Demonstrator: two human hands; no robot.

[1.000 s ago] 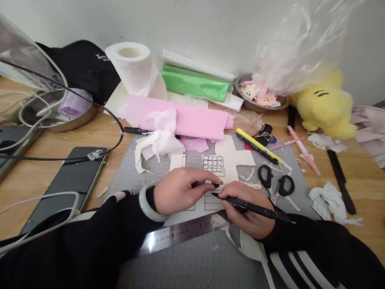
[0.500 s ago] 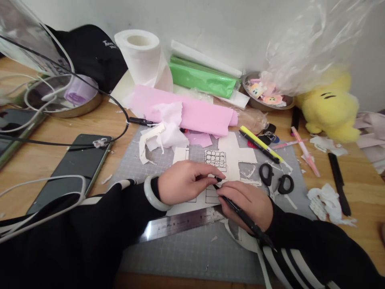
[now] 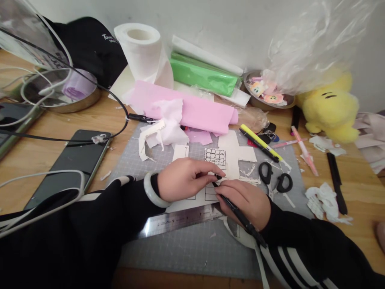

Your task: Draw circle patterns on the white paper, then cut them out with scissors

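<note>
My right hand (image 3: 245, 202) is closed around a black pen (image 3: 240, 214), whose far end slants down toward my right sleeve. Pinched between the thumb and forefinger of my left hand (image 3: 183, 178) is a small black pen cap (image 3: 218, 176), close to the pen's front end; whether they touch I cannot tell. Below both hands lies a cut-out of white paper (image 3: 230, 140) with drawn black lines and a grid of circles (image 3: 215, 157). A metal ruler (image 3: 177, 220) rests along its near edge, partly under my right hand.
Black-handled scissors (image 3: 275, 180) and a yellow marker (image 3: 260, 142) lie right of the paper on a grey cutting mat (image 3: 168, 257). Pink paper (image 3: 192, 110), a white roll (image 3: 140, 56) and a green pack (image 3: 204, 76) stand behind. A phone (image 3: 70, 168) and cables are at left.
The view has shifted slightly, so things sit a little higher in the picture. Both hands keep nearly the same pose, with the pen and its cap still close together.
</note>
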